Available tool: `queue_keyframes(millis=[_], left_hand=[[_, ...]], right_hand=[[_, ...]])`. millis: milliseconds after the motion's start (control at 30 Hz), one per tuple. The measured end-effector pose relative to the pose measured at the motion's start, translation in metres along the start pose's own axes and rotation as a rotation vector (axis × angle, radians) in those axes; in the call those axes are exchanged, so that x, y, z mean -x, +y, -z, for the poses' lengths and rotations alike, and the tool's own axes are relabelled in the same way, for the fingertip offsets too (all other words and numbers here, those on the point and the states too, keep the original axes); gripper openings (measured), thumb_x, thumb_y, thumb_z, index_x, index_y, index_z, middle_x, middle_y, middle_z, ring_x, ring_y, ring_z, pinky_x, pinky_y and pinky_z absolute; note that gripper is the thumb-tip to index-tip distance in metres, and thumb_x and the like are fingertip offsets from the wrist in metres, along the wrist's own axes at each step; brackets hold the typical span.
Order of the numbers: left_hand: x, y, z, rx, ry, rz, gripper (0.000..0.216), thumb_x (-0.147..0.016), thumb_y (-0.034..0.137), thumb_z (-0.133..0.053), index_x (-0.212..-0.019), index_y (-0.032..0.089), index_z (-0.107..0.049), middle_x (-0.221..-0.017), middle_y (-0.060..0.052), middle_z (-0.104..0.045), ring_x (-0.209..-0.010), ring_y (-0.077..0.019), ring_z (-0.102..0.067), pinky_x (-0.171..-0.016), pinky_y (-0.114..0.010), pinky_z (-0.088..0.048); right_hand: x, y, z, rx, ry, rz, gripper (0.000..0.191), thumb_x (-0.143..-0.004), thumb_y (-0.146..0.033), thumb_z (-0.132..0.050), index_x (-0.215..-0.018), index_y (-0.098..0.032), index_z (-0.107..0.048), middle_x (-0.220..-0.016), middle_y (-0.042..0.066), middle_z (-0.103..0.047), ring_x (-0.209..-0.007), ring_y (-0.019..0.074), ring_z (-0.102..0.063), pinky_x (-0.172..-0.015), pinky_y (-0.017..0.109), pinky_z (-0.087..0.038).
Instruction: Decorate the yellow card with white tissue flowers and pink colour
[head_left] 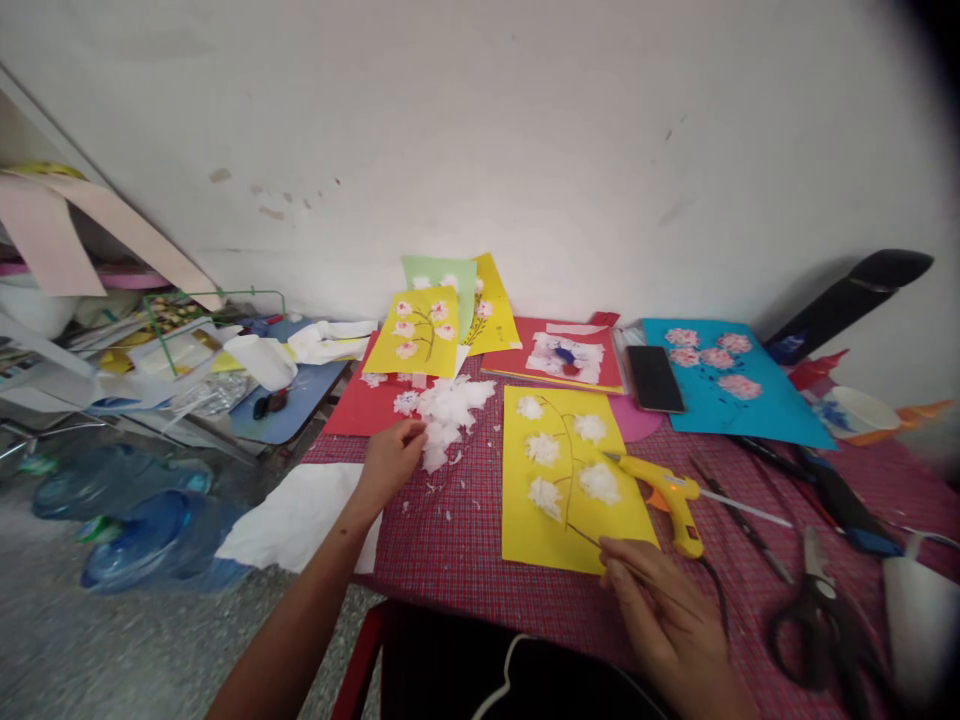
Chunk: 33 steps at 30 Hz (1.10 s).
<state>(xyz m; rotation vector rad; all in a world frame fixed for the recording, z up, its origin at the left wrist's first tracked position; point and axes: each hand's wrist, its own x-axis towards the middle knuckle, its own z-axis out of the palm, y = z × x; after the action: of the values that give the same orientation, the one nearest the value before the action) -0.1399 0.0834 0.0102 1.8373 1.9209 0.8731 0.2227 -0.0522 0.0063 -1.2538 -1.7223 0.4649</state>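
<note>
My left hand [394,460] is at the left edge of a loose pile of torn white tissue paper [450,405], its fingertips pinched together on the tissue. My right hand [660,610] grips a thin dark stick [583,536], whose tip rests low on a yellow sheet [525,535]. Several fluffy white tissue blossoms [543,449] sit along a drawn branch on that sheet. Across the sheet's right edge lies a yellow hot glue gun [660,478] with a glue stick in its back, its nozzle beside a blossom.
Finished flower pictures, one yellow [414,335] and one blue [750,420], lie toward the wall. A phone [655,378], black scissors [821,610] and a small bowl [855,413] are at right. White paper [300,520] overhangs the left table edge; water jugs [161,545] stand on the floor.
</note>
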Motion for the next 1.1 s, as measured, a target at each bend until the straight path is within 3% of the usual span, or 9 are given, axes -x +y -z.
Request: queue_keyframes(millis=[100,267,400,467,567,700,800,1100], left_hand=[[0.003,-0.001,0.003,-0.015,0.0,-0.017,0.022,-0.088,0.035,-0.054,-0.089,0.022,-0.073,-0.088,-0.002,-0.077,-0.083,-0.0212,-0.07,-0.077,-0.031,-0.049],[0.006,-0.005,0.004,0.007,0.013,-0.015,0.019,-0.088,0.033,-0.055,-0.086,0.022,-0.07,-0.083,0.0,-0.075,-0.077,-0.0193,-0.068,-0.072,-0.029,-0.046],[0.007,-0.005,0.003,0.095,0.007,0.02,0.017,-0.085,0.034,-0.058,-0.085,0.021,-0.069,-0.08,0.0,-0.073,-0.073,-0.0182,-0.066,-0.069,-0.028,-0.046],[0.007,-0.005,0.003,0.153,-0.015,0.012,0.016,-0.085,0.034,-0.06,-0.085,0.02,-0.068,-0.078,0.001,-0.072,-0.071,-0.0176,-0.065,-0.067,-0.027,-0.046],[0.009,-0.005,0.002,0.256,-0.068,-0.007,0.017,-0.086,0.035,-0.061,-0.087,0.02,-0.068,-0.076,0.001,-0.07,-0.07,-0.017,-0.064,-0.065,-0.026,-0.046],[0.014,0.0,0.002,0.319,-0.107,-0.026,0.016,-0.085,0.035,-0.063,-0.086,0.02,-0.067,-0.075,0.002,-0.069,-0.069,-0.0164,-0.064,-0.066,-0.026,-0.046],[0.017,0.003,0.001,0.328,-0.119,-0.051,0.015,-0.086,0.034,-0.063,-0.084,0.02,-0.067,-0.074,0.002,-0.068,-0.068,-0.016,-0.063,-0.066,-0.026,-0.046],[0.018,-0.006,-0.005,0.358,-0.113,-0.057,0.012,-0.087,0.03,-0.063,-0.087,0.02,-0.068,-0.077,0.0,-0.069,-0.073,-0.0169,-0.064,-0.07,-0.028,-0.049]], right_hand=[[-0.001,0.0,-0.003,-0.021,0.005,-0.014,0.019,-0.094,-0.022,-0.062,-0.11,-0.026,-0.071,-0.094,0.006,-0.075,-0.078,0.0203,-0.074,-0.071,0.03,-0.06],[-0.001,0.001,-0.009,-0.061,-0.021,-0.039,0.015,-0.094,-0.024,-0.064,-0.106,-0.025,-0.073,-0.097,0.006,-0.076,-0.085,0.0217,-0.074,-0.076,0.031,-0.059],[-0.012,-0.007,-0.023,-0.165,-0.025,-0.167,0.017,-0.097,-0.029,-0.059,-0.109,-0.025,-0.071,-0.085,0.003,-0.075,-0.064,0.0167,-0.069,-0.064,0.028,-0.056],[-0.03,-0.015,-0.039,-0.239,-0.042,-0.244,0.018,-0.099,-0.03,-0.054,-0.104,-0.024,-0.07,-0.079,0.001,-0.074,-0.057,0.0148,-0.065,-0.06,0.027,-0.054],[-0.071,-0.029,-0.078,-0.338,-0.112,-0.245,0.018,-0.097,-0.03,-0.053,-0.104,-0.025,-0.068,-0.078,0.0,-0.072,-0.069,0.017,-0.069,-0.067,0.028,-0.054],[-0.123,-0.04,-0.136,-0.273,-0.164,-0.182,0.02,-0.082,-0.027,-0.067,-0.101,-0.023,-0.06,-0.085,0.002,-0.07,-0.077,0.0205,-0.068,-0.075,0.034,-0.053],[-0.14,-0.04,-0.166,-0.244,-0.197,-0.17,0.019,-0.078,-0.024,-0.065,-0.094,-0.024,-0.056,-0.085,0.001,-0.069,-0.075,0.0202,-0.066,-0.073,0.034,-0.052],[-0.14,-0.038,-0.179,-0.215,-0.167,-0.134,0.008,-0.078,-0.023,-0.06,-0.083,-0.024,-0.054,-0.076,0.0,-0.065,-0.069,0.0188,-0.061,-0.068,0.031,-0.046]])
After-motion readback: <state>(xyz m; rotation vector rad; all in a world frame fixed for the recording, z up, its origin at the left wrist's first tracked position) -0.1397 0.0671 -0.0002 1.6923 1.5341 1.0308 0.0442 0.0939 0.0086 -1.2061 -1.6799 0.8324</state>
